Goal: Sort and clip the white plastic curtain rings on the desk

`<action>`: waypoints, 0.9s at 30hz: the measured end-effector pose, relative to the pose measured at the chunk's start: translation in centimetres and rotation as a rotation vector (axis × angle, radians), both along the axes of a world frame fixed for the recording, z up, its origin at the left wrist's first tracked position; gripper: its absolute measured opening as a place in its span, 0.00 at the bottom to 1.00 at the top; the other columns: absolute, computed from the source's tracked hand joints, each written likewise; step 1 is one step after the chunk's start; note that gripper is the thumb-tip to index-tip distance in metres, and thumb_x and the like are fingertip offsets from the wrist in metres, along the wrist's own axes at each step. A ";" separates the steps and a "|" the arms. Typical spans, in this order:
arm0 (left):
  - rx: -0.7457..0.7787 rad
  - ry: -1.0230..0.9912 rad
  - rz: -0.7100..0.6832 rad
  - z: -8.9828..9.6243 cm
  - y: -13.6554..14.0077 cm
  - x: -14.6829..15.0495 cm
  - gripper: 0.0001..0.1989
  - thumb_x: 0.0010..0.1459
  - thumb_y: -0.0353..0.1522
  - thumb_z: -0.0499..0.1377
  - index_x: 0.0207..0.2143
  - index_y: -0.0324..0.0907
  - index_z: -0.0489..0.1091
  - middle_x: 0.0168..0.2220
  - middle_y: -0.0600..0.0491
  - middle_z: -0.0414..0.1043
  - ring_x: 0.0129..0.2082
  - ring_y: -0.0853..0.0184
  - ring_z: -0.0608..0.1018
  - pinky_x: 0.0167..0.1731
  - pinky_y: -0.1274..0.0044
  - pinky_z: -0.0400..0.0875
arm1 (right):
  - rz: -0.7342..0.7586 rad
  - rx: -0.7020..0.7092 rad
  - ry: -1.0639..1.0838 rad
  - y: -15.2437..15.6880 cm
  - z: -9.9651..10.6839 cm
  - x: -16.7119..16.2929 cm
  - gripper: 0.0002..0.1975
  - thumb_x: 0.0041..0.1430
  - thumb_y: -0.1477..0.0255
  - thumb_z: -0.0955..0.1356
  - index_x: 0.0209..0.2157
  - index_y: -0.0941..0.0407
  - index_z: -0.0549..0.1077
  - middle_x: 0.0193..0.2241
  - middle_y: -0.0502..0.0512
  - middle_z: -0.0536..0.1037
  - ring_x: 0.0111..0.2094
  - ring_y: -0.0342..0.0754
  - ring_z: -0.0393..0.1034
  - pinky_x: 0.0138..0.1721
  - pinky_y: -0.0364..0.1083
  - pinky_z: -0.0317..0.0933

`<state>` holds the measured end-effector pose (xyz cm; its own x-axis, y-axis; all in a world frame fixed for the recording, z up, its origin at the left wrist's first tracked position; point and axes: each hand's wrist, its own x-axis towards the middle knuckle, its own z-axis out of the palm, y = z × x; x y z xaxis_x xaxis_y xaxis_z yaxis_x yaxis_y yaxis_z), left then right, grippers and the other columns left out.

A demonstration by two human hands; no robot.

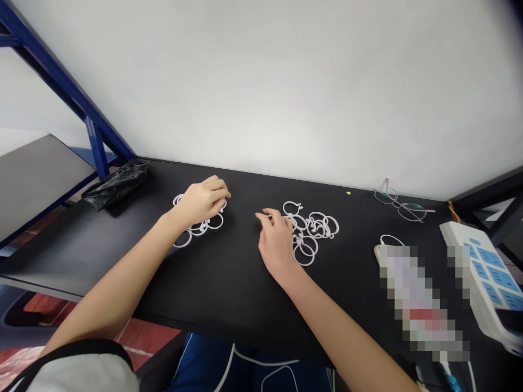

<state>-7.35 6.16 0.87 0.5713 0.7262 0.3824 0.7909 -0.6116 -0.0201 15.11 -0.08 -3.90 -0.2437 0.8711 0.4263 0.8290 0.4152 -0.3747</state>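
My left hand (pixel 204 201) is over a group of white plastic rings (pixel 182 239) on the left of the black table. Its fingers are curled together, and whatever they hold is hidden beneath them. At the left edge of a second pile of white rings (pixel 307 245), my right hand (pixel 278 239) rests with thumb and forefinger slightly apart. A bit of white ring shows in the gap between them. These rings have small clasps or loops, and several overlap. Both hands partly cover the rings beneath them.
A black plastic bag (pixel 118 185) lies at the table's back left. To the right are eyeglasses (pixel 399 204), a blurred-out phone-like device (pixel 417 294) with a cable, and a white power strip (pixel 486 272). A white wall (pixel 278 98) stands behind the black table (pixel 229 283).
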 end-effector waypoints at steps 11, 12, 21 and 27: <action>-0.171 -0.264 -0.245 -0.5 -3.0 4.7 0.16 0.60 0.24 0.49 0.47 0.40 0.70 0.37 0.48 0.73 0.38 0.65 0.74 0.37 0.74 0.71 | 0.113 0.133 0.213 0.1 -0.2 -0.4 0.18 0.62 0.85 0.58 0.44 0.56 0.74 0.41 0.55 0.78 0.42 0.47 0.71 0.51 0.50 0.59; -0.201 -0.275 -0.258 -0.6 -3.3 5.0 0.18 0.60 0.24 0.48 0.50 0.40 0.69 0.37 0.48 0.73 0.38 0.66 0.74 0.37 0.75 0.71 | 0.121 0.154 0.232 0.2 -0.3 -0.4 0.18 0.62 0.84 0.58 0.43 0.56 0.74 0.40 0.54 0.78 0.42 0.47 0.71 0.51 0.50 0.59; -0.224 -0.313 -0.219 -0.9 -3.6 5.1 0.20 0.61 0.26 0.49 0.55 0.41 0.63 0.40 0.47 0.75 0.36 0.66 0.77 0.35 0.76 0.73 | 0.133 0.262 0.385 0.0 -0.6 -0.7 0.12 0.65 0.79 0.61 0.39 0.53 0.75 0.40 0.55 0.79 0.43 0.47 0.73 0.48 0.50 0.67; -0.188 -0.343 -0.228 -1.0 -3.6 5.1 0.15 0.64 0.27 0.48 0.50 0.40 0.68 0.38 0.47 0.75 0.36 0.66 0.77 0.35 0.75 0.72 | 0.144 0.242 0.436 -0.2 -0.4 -0.7 0.12 0.65 0.77 0.61 0.37 0.53 0.75 0.38 0.54 0.79 0.41 0.46 0.75 0.44 0.46 0.71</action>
<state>-2.21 2.59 -0.15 0.5881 0.6714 0.4508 0.5771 -0.7390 0.3477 14.43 -0.26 -4.29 -0.1085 0.7054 0.7004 0.5453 0.6314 -0.5514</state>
